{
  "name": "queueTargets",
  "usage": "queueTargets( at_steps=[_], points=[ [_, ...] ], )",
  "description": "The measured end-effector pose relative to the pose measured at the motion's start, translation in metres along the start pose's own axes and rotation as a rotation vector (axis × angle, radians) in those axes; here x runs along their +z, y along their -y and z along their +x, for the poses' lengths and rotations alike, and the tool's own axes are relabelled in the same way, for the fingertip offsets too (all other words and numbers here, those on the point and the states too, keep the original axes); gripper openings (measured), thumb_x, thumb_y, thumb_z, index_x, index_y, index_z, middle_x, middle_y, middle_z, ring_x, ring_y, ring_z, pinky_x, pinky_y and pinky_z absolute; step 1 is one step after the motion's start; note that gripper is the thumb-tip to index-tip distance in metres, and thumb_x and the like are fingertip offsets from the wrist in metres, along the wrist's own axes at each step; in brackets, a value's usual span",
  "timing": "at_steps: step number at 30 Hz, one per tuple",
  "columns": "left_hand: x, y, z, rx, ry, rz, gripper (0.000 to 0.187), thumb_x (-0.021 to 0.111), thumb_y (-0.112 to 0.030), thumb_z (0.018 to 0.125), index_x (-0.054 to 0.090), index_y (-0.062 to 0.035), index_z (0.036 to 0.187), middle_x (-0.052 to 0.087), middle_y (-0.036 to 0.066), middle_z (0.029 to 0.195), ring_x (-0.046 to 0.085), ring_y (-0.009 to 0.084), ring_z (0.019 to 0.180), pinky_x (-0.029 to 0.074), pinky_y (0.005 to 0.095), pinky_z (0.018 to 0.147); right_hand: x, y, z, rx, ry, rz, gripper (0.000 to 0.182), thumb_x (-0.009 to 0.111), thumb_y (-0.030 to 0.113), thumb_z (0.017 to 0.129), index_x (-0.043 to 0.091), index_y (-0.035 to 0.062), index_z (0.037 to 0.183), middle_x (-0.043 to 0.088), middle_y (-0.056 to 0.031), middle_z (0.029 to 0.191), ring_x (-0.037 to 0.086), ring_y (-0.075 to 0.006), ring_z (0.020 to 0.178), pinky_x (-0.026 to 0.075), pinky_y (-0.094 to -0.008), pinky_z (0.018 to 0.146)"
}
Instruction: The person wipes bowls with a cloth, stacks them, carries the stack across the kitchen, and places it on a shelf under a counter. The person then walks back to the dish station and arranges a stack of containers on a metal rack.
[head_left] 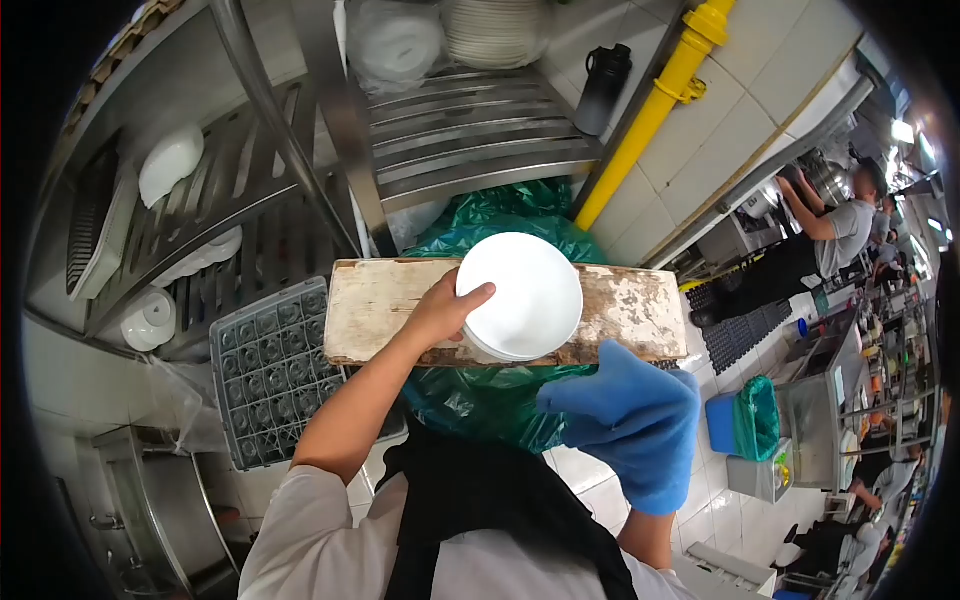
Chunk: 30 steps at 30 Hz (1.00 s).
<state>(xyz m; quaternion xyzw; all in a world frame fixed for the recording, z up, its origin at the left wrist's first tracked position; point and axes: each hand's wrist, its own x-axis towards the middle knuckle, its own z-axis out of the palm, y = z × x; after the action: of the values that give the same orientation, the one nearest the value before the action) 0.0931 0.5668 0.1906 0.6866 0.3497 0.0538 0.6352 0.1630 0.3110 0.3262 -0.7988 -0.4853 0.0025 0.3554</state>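
A white bowl, with another rim showing beneath it, is over a worn wooden board. My left hand grips its left side, thumb over the rim and fingers mostly hidden beneath. Whether the bowl touches the board I cannot tell. A blue cloth covers my right hand, to the right of the bowl and in front of the board. The fingers of that hand are hidden inside the cloth. Green plastic shows below and behind the board.
Metal shelves hold stacked plates and a dark bottle. A gray glass rack is at left. A yellow pipe runs behind. A person works at right, near a blue bin.
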Motion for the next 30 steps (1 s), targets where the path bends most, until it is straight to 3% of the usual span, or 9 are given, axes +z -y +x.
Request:
queueTargets(
  at_steps=[2, 6, 8, 10, 14, 18, 20, 22, 30],
  points=[
    [-0.001, -0.007, 0.000, -0.033, 0.037, 0.015, 0.070, 0.062, -0.041, 0.081, 0.035, -0.0092, 0.137, 0.058, 0.014, 0.115, 0.062, 0.0245, 0.093, 0.055, 0.0359, 0.061, -0.001, -0.003, 0.000, 0.000, -0.027, -0.069, 0.028, 0.073, 0.011, 0.054, 0.070, 0.0219, 0.080, 0.060, -0.0004, 0.079, 0.057, -0.0194, 0.073, 0.040, -0.0296, 0.066],
    [-0.005, -0.013, -0.001, -0.156, 0.170, 0.003, 0.067, 0.058, -0.026, 0.078, 0.031, -0.0097, 0.138, 0.058, 0.017, 0.112, 0.064, 0.0294, 0.084, 0.056, 0.0417, 0.064, 0.001, -0.009, -0.004, 0.003, -0.051, -0.113, 0.029, 0.073, 0.014, 0.052, 0.070, 0.0244, 0.079, 0.060, 0.0008, 0.078, 0.057, -0.0185, 0.071, 0.040, -0.0290, 0.065],
    [-0.004, -0.010, 0.002, -0.181, 0.176, -0.032, 0.068, 0.056, -0.020, 0.077, 0.030, -0.0099, 0.138, 0.058, 0.017, 0.111, 0.064, 0.0306, 0.081, 0.056, 0.0436, 0.065, 0.003, -0.009, -0.011, 0.155, -0.013, 0.165, 0.031, 0.074, 0.015, 0.050, 0.071, 0.0251, 0.079, 0.060, 0.0002, 0.079, 0.057, -0.0185, 0.073, 0.038, -0.0299, 0.069],
    [-0.003, -0.010, 0.001, -0.208, 0.242, -0.149, 0.068, 0.050, -0.009, 0.072, 0.031, -0.0097, 0.137, 0.056, 0.018, 0.114, 0.063, 0.0329, 0.088, 0.056, 0.0464, 0.067, 0.005, -0.007, -0.009, 0.142, 0.001, 0.267, 0.029, 0.074, 0.014, 0.050, 0.070, 0.0235, 0.077, 0.060, -0.0004, 0.077, 0.057, -0.0185, 0.072, 0.039, -0.0297, 0.067],
    [0.005, 0.002, 0.001, -0.128, 0.190, -0.228, 0.072, 0.048, -0.004, 0.067, 0.031, -0.0056, 0.136, 0.052, 0.020, 0.121, 0.059, 0.0351, 0.102, 0.056, 0.0479, 0.070, 0.008, 0.003, 0.004, 0.031, 0.012, 0.311, 0.026, 0.072, 0.012, 0.050, 0.067, 0.0204, 0.074, 0.059, -0.0017, 0.075, 0.056, -0.0186, 0.069, 0.039, -0.0293, 0.064],
    [0.006, 0.023, 0.004, -0.087, 0.177, -0.312, 0.069, 0.044, 0.000, 0.068, 0.033, -0.0053, 0.136, 0.052, 0.019, 0.122, 0.060, 0.0357, 0.100, 0.057, 0.0479, 0.065, 0.006, 0.003, 0.005, -0.008, 0.032, 0.288, 0.022, 0.070, 0.010, 0.050, 0.065, 0.0172, 0.070, 0.058, -0.0029, 0.072, 0.056, -0.0187, 0.067, 0.040, -0.0288, 0.061],
    [0.006, 0.037, -0.005, -0.061, 0.197, -0.552, 0.067, 0.044, 0.000, 0.068, 0.036, -0.0033, 0.134, 0.054, 0.019, 0.119, 0.062, 0.0342, 0.097, 0.058, 0.0446, 0.060, 0.006, 0.002, -0.002, -0.006, 0.042, 0.268, 0.020, 0.069, 0.009, 0.051, 0.063, 0.0156, 0.068, 0.058, -0.0035, 0.071, 0.056, -0.0187, 0.066, 0.040, -0.0286, 0.060],
    [0.003, 0.053, -0.020, -0.096, 0.086, -0.469, 0.066, 0.049, -0.003, 0.067, 0.039, -0.0036, 0.132, 0.057, 0.018, 0.112, 0.063, 0.0322, 0.091, 0.058, 0.0442, 0.060, 0.006, 0.004, -0.004, -0.002, 0.045, 0.256, 0.018, 0.068, 0.008, 0.051, 0.062, 0.0141, 0.067, 0.057, -0.0041, 0.070, 0.056, -0.0187, 0.064, 0.041, -0.0284, 0.058],
    [-0.027, 0.096, -0.122, -0.140, 0.058, -0.861, 0.060, 0.055, 0.002, 0.065, 0.047, 0.0000, 0.125, 0.058, 0.014, 0.109, 0.061, 0.0245, 0.095, 0.054, 0.0357, 0.074, 0.015, 0.027, 0.041, -0.071, -0.157, 0.145, 0.012, 0.065, 0.004, 0.051, 0.057, 0.0078, 0.060, 0.056, -0.0066, 0.064, 0.055, -0.0189, 0.060, 0.042, -0.0275, 0.052]
  ],
)
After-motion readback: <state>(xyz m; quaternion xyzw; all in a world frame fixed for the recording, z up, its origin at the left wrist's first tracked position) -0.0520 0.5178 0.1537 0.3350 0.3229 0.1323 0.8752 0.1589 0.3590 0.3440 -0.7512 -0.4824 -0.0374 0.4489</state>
